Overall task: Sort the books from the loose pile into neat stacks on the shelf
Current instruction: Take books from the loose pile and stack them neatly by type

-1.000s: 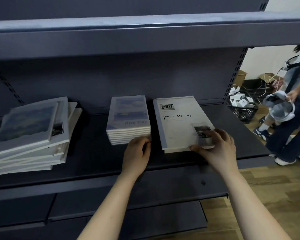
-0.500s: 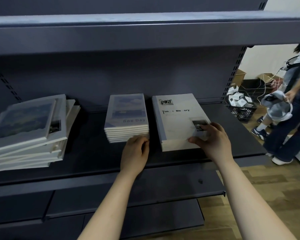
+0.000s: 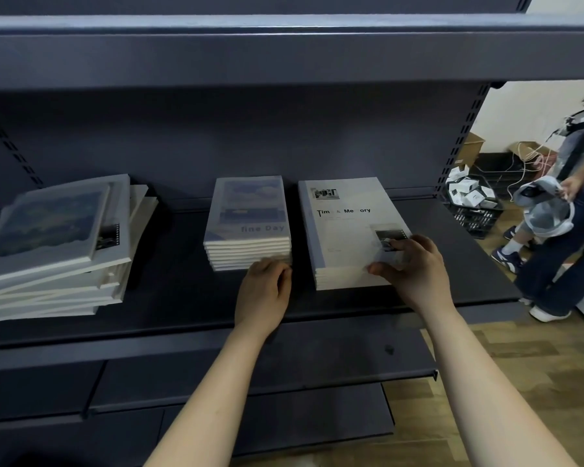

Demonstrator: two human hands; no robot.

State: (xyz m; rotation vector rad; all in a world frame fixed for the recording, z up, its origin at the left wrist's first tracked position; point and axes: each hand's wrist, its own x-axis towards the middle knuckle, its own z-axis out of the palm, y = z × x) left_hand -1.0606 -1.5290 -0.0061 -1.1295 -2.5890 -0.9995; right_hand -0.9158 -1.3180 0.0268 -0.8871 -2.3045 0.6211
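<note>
Hardly anything has moved: the left hand (image 3: pixel 263 291), curled and empty, still butts the fine Day stack (image 3: pixel 248 224) just ahead of it, while the right hand (image 3: pixel 415 267) pinches the Time & Memory stack (image 3: pixel 344 230), only squaring up.

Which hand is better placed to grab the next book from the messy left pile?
Probably the left hand: it sits nearer the loose pile, only touching the fine Day stack, while the right hand pinches the Time & Memory stack.

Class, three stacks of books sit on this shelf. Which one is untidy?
The left stack: its books lie skewed and fanned at different angles. The middle stack and the right stack have their edges squared.
</note>
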